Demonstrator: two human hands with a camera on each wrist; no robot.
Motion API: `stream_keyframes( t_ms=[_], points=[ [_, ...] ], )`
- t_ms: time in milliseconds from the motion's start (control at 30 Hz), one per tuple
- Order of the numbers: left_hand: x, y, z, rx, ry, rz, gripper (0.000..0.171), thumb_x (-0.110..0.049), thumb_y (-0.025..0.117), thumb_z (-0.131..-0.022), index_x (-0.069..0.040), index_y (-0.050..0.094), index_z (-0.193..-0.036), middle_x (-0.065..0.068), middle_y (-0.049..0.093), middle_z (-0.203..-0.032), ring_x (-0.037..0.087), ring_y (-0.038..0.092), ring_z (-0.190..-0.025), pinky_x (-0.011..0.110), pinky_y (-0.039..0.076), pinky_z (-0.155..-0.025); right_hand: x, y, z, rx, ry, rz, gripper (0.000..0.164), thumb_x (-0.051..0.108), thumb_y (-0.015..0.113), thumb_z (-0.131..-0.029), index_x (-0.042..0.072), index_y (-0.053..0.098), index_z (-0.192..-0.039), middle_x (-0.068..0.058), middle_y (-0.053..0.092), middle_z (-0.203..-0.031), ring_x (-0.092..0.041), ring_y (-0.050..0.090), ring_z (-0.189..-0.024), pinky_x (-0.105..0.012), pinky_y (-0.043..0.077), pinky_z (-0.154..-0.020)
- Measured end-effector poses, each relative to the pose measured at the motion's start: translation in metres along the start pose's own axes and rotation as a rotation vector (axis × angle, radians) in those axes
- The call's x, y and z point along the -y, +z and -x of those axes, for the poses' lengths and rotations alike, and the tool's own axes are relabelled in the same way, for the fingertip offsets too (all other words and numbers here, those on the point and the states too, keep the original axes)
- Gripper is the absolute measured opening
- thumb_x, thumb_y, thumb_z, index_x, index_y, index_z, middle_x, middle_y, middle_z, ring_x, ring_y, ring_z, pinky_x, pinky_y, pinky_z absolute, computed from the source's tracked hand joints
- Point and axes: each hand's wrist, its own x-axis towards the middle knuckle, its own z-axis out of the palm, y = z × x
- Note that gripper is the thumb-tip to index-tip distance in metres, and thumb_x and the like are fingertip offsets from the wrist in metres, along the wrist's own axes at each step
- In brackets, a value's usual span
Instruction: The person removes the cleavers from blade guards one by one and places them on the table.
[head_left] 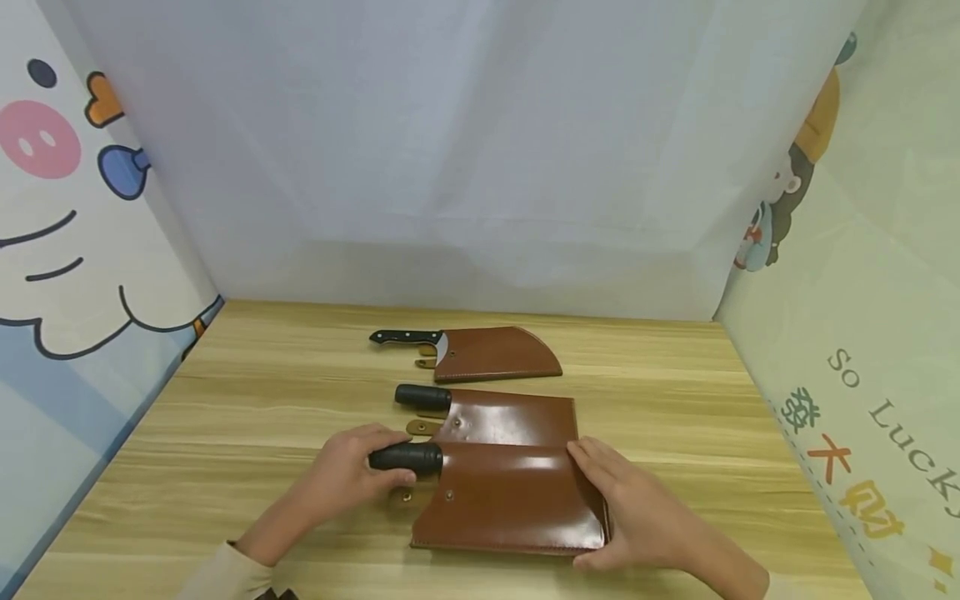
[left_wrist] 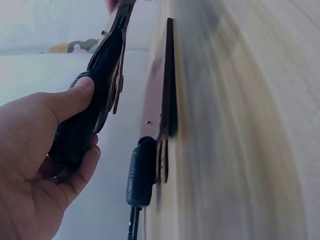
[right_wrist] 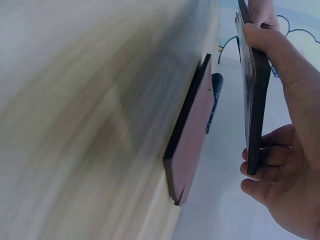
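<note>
Pale wood-grain table (head_left: 675,400), white cloth backdrop (head_left: 465,150): cleaver sheathed in glossy brown leather (head_left: 517,500), held two-handed.
Lower centre of the frame, raised off the table: the left hand (head_left: 352,471) grips the black cylindrical handle (head_left: 407,458); the right hand (head_left: 633,508) grips the sheathed opposite end. Step appears to be positioning; any lowering calls for level support.

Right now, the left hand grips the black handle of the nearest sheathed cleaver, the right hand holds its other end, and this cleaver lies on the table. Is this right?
Not quite: that sheathed cleaver is raised above the table, as the left wrist view shows. The left hand does grip the black handle, and the right hand holds the other end.
</note>
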Motion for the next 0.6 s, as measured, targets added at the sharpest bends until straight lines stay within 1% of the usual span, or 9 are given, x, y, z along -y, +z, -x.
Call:
stream_keyframes(
  t_ms=[133, 267, 433, 600],
  points=[
    [-0.005, -0.007, -0.001, -0.037, 0.015, -0.013, 0.049, -0.038, 0.086, -0.083, -0.007, 0.075, -0.119, 0.003, 0.075, -0.108, 0.018, 0.07, -0.093, 0.032, 0.058, -0.076, 0.003, -0.007, -0.002, -0.035, -0.006, 0.016, 0.124, 0.066, 0.088, -0.063, -0.003, 0.04, -0.153, -0.021, 0.044, -0.155, -0.038, 0.049, -0.139, -0.052, 0.051, -0.101],
    [-0.01, -0.011, -0.002, -0.065, 0.021, -0.028, 0.047, -0.035, 0.086, -0.083, -0.008, 0.075, -0.119, 0.004, 0.075, -0.111, 0.021, 0.071, -0.098, 0.038, 0.059, -0.08, 0.005, -0.012, -0.003, -0.069, -0.011, 0.014, 0.125, 0.065, 0.09, -0.061, -0.004, 0.041, -0.153, -0.019, 0.045, -0.155, -0.036, 0.05, -0.139, -0.05, 0.05, -0.103],
    [-0.013, -0.013, -0.002, -0.094, 0.04, -0.046, 0.044, -0.031, 0.087, -0.083, -0.008, 0.075, -0.119, 0.004, 0.074, -0.11, 0.021, 0.071, -0.098, 0.037, 0.059, -0.079, 0.004, -0.013, -0.004, -0.108, -0.022, 0.013, 0.126, 0.063, 0.091, -0.058, -0.004, 0.042, -0.152, -0.017, 0.047, -0.154, -0.037, 0.051, -0.138, -0.05, 0.05, -0.103],
    [-0.011, -0.012, -0.002, -0.124, 0.069, -0.056, 0.043, -0.03, 0.088, -0.082, -0.009, 0.076, -0.118, 0.001, 0.074, -0.109, 0.021, 0.071, -0.099, 0.038, 0.059, -0.08, 0.002, -0.012, -0.004, -0.128, -0.024, 0.008, 0.126, 0.062, 0.092, -0.057, -0.005, 0.042, -0.152, -0.019, 0.047, -0.154, -0.039, 0.051, -0.138, -0.051, 0.05, -0.103]
  ],
)
